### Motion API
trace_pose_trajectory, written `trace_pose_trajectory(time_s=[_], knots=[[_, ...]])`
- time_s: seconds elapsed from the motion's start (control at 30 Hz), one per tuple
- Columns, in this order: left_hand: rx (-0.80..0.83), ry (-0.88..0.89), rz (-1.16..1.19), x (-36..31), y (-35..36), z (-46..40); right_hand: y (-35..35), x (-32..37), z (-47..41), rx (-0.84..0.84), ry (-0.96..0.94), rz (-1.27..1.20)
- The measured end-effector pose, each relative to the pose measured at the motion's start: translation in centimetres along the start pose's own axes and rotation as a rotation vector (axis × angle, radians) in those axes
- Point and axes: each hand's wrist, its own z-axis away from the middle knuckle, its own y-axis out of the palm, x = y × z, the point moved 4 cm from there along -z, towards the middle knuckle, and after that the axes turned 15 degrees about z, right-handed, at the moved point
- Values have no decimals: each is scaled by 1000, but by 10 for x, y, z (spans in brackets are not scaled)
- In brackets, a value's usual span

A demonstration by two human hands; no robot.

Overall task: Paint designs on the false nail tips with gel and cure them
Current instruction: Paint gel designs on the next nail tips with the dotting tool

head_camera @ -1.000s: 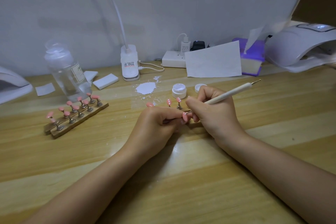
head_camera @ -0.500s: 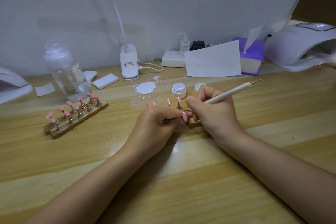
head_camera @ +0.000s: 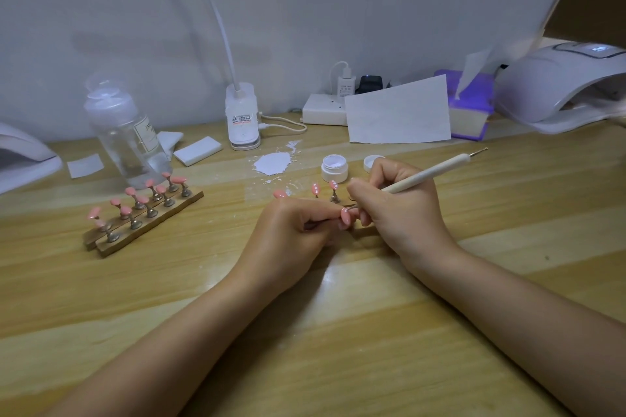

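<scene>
Pink nail tip on a small stand, pinched in left hand at table centre, fingers curled round the stand, which is mostly hidden. Right hand just beside, fingers curled in a pen grip on white dotting tool, lower metal point touching the top of the held tip, upper end angled up and to the right. Behind the hands, three more pink tips: two dotted tips upright with white dots showing, one plain tip peeking over left knuckles; base under them mostly hidden. Open white gel jar just behind those, its lid beside it to the right. White smear on the table left of the jar. Wooden holder well to the left, two rows of pink tips on metal stands, no dots visible. Clear bottle behind the holder, white block and small white pads near it. Clip lamp base at back centre, cable to white power strip. Paper sheet propped in front of purple tissue box. Curing lamp at far right, another white lamp edge at far left. Wooden table, both forearms resting on it.
</scene>
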Motion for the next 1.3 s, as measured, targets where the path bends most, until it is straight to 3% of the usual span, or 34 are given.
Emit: trace_pose_trajectory(time_s=[1.0,1.3], knots=[[-1,-18,-8,0,0,0,0,1,1,-15,-8,23],[-13,-44,-1,0,-1,0,-5,-5,-3,-124,86,-72]])
